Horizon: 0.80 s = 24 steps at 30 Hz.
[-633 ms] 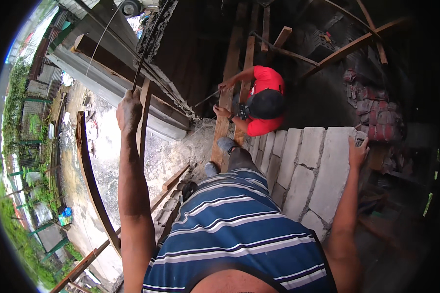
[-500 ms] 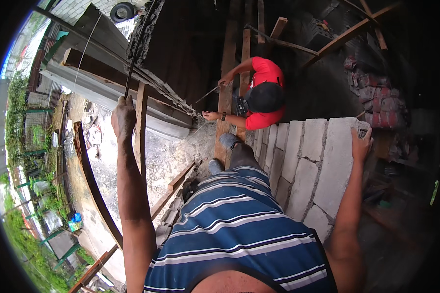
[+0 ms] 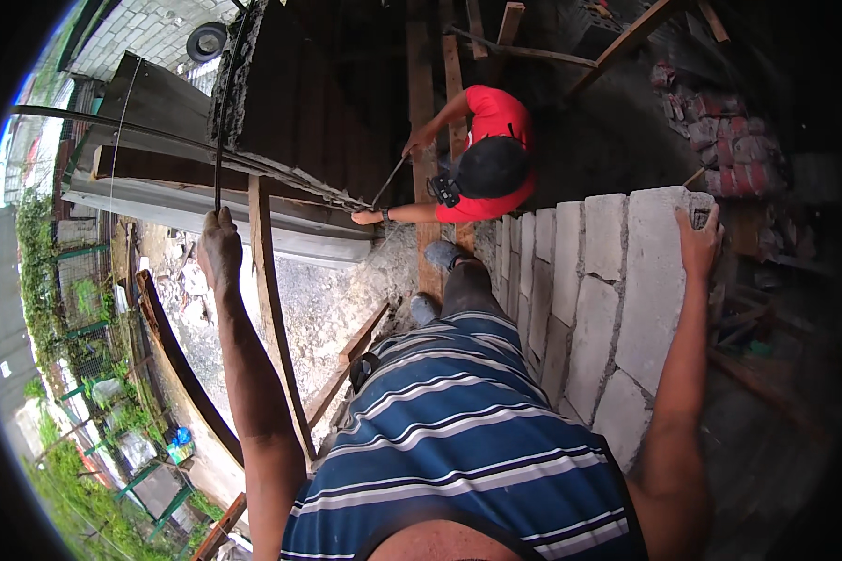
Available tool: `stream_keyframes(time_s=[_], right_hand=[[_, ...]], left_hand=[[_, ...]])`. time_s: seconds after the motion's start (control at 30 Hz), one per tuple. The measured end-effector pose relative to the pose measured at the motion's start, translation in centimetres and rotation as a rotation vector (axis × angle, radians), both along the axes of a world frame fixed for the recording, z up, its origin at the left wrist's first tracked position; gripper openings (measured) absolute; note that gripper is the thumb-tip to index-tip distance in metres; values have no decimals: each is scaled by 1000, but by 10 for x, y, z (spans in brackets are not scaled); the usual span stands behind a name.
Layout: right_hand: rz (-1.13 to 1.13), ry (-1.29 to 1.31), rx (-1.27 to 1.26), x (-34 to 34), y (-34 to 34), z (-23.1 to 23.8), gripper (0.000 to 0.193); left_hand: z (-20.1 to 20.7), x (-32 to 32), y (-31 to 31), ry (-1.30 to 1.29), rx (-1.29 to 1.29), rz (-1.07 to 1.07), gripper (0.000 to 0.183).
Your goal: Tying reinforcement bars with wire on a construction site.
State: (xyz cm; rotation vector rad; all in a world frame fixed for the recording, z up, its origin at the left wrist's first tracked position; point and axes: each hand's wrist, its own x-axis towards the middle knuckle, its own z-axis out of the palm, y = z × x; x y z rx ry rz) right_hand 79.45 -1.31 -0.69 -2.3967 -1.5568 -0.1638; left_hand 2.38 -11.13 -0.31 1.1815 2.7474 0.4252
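Note:
My left hand (image 3: 219, 248) is closed round the end of a long dark steel rod (image 3: 225, 122) that runs away from me past a rough concrete edge. On the other side, my right hand (image 3: 700, 241) grips the hollow edge of a grey concrete block (image 3: 655, 271), the top one of a block wall (image 3: 589, 327) beside me. Its fingers curl over the block, the tips partly hidden. Below, a co-worker in a red shirt (image 3: 505, 112) and dark cap bends over wooden planks. One of the co-worker's hands holds a thin rod-like tool (image 3: 390, 182); the other reaches to the concrete edge.
My shoes (image 3: 444, 253) are by a long wooden plank (image 3: 425, 112). An upright timber (image 3: 268, 252) stands right of my left arm. Metal sheeting (image 3: 290, 237) and a wooden beam (image 3: 168, 171) lie ahead left. Stacked red-and-grey bags (image 3: 734, 154) sit at far right.
The whole view has shifted slightly. Both my hands keep their grips. The co-worker's reaching hand has moved left along the concrete edge, and the other hand's tool is angled more steeply.

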Motion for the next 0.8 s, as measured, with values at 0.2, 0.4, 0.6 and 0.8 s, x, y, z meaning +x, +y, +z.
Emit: stream_keyframes(time_s=[0.2, 0.4, 0.6, 0.8], right_hand=[[-13, -33, -21, 2, 0, -3, 93], [-13, -51, -27, 0, 1, -2, 94], [-23, -45, -31, -5, 0, 2, 95], [-2, -27, -20, -2, 0, 0, 97]], left_hand=[[0, -1, -1, 19, -20, 7, 45], [-1, -4, -1, 39, -28, 9, 44], [-1, -3, -1, 31, -11, -14, 45], [2, -1, -2, 41, -5, -21, 44]])
